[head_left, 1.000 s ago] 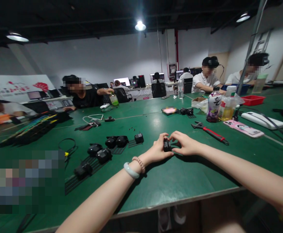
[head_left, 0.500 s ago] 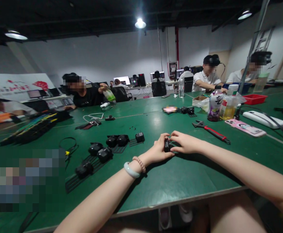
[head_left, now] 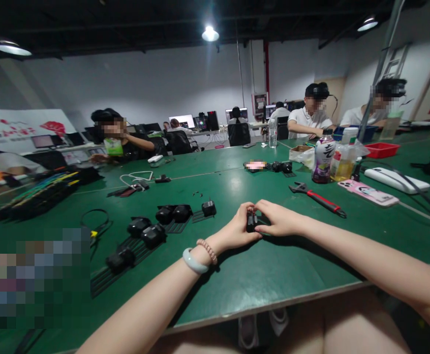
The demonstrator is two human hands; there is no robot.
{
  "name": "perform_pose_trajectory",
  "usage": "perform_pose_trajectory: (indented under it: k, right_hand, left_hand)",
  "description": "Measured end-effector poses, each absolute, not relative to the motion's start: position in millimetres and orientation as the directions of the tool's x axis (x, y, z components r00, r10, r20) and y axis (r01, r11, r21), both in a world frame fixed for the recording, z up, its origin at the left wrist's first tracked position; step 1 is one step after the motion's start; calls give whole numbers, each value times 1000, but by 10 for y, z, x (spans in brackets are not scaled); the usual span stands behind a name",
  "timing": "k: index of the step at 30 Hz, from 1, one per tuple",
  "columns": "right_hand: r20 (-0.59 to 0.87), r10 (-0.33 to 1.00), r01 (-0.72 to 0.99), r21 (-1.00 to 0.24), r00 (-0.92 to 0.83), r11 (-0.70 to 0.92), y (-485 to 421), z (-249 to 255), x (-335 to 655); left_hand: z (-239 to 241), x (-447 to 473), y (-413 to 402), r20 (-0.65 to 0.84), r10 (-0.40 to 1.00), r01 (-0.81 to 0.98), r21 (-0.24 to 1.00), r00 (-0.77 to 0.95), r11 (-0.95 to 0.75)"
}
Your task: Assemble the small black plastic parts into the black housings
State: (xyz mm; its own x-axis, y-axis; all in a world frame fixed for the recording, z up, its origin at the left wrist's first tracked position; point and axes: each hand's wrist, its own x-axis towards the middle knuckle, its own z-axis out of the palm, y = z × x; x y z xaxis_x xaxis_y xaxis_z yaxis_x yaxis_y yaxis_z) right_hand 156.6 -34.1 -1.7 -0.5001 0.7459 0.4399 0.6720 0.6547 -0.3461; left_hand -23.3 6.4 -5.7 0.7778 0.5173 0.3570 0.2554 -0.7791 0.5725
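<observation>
My left hand [head_left: 237, 229] and my right hand [head_left: 279, 220] meet over the green table [head_left: 266, 270], both pinched on one small black part [head_left: 251, 221] held between the fingertips. The part rests low, close to the tabletop. To the left lie several similar black parts [head_left: 152, 231] on dark ribbed strips [head_left: 134, 248], and one small black block [head_left: 208, 208] sits nearest my left hand. A pale bangle and a bead bracelet ring my left wrist.
A red-handled wrench [head_left: 316, 195] lies to the right, beside a pink phone [head_left: 368, 192], bottles [head_left: 322, 160] and a white power strip [head_left: 397, 179]. A bundle of coloured cables [head_left: 34, 194] lies far left. Other people sit across the table.
My hands keep their hold on the black part, with the right fingers closing slightly over it. The person across the table has brought a green bottle in toward the body.
</observation>
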Motion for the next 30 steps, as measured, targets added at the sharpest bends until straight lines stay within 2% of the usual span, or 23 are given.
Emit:
perform_pose_trajectory:
  k: [5,9,16,19,23,27,30]
  right_hand:
    - [529,727,586,-445,-438,677,-357,-3,1525]
    - [497,757,598,-475,-423,646,-335,-45,1478]
    - [394,835,521,-654,-384,548,-305,-145,1478]
    - [364,864,580,-641,-347,503,-275,-190,1470]
    - [398,861,614,-606,-315,505,-249,-248,1454]
    - [506,829,550,-633,-240,545,-315,-223,1462]
    - [617,736,498,-562,-280,660,-414,-156,1482]
  left_hand:
    - [-72,-239,75,352,527,260,582,773,-770]
    - [-88,-263,54,340,572,314,578,746,-753]
    - [-81,-308,-5,292,606,365,583,740,-726]
    - [-84,-298,-14,299,609,356,594,735,-721]
    - [-82,-284,-27,305,608,355,591,733,-725]
    - [-71,-287,-37,301,616,358,599,728,-716]
    - [-74,-291,-31,299,613,353,603,731,-715]
